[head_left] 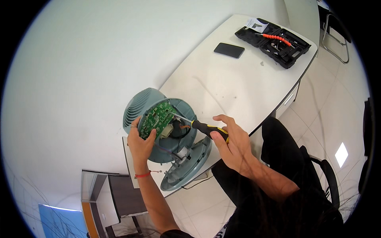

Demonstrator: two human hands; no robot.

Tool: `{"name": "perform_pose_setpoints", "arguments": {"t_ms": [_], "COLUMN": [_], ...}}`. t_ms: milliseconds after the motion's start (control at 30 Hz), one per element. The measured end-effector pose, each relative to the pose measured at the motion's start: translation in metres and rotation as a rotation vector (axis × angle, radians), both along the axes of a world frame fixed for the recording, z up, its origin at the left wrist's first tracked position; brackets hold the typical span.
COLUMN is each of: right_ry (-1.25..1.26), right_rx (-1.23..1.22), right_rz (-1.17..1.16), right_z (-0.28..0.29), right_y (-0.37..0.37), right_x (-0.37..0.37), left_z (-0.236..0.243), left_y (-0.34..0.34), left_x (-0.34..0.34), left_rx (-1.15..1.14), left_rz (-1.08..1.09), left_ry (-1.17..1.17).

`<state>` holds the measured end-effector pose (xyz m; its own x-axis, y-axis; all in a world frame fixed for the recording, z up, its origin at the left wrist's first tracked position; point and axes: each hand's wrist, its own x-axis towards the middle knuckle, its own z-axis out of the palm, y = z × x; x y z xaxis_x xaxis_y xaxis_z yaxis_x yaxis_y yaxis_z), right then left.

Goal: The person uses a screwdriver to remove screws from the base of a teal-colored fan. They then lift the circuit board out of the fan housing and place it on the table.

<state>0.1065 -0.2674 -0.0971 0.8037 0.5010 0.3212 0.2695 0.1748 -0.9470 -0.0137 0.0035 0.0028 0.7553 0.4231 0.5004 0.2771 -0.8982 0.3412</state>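
A green circuit board (157, 118) sits tilted inside the round opening of a grey-green appliance housing (183, 110) with a slatted side. My left hand (141, 143) grips the board by its near edge, thumb on its face and fingers behind. In my right hand (234, 143) is a screwdriver (208, 128) with a black and yellow handle, its index finger raised off it. The screwdriver's shaft reaches the board's right edge; whether the tip touches a screw is too small to tell. Wires and a pale component (166, 131) show below the board. A detached round cover (189, 165) leans against the housing's near side.
The appliance stands at the left end of a white table (206, 89), against a wall. Farther back lie a black phone (229, 50) and an open black tool case (283, 47) with an orange flexible shaft (278, 38) on it. A chair (323, 170) is at right.
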Motion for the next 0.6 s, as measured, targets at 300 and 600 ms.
{"name": "perform_pose_setpoints", "arguments": {"t_ms": [300,600], "right_ry": [-0.167,-0.325], "right_rx": [-0.176,-0.019], "right_rz": [-0.038,-0.285], "right_z": [0.004,-0.005], "right_y": [-0.006,0.011], "right_x": [0.001,0.0], "left_z": [0.0,-0.002], "left_y": [-0.003,0.004], "left_x": [0.001,-0.002], "left_rx": [-0.025,-0.038], "left_rz": [0.002,0.01], "left_ry": [-0.012,-0.009]}}
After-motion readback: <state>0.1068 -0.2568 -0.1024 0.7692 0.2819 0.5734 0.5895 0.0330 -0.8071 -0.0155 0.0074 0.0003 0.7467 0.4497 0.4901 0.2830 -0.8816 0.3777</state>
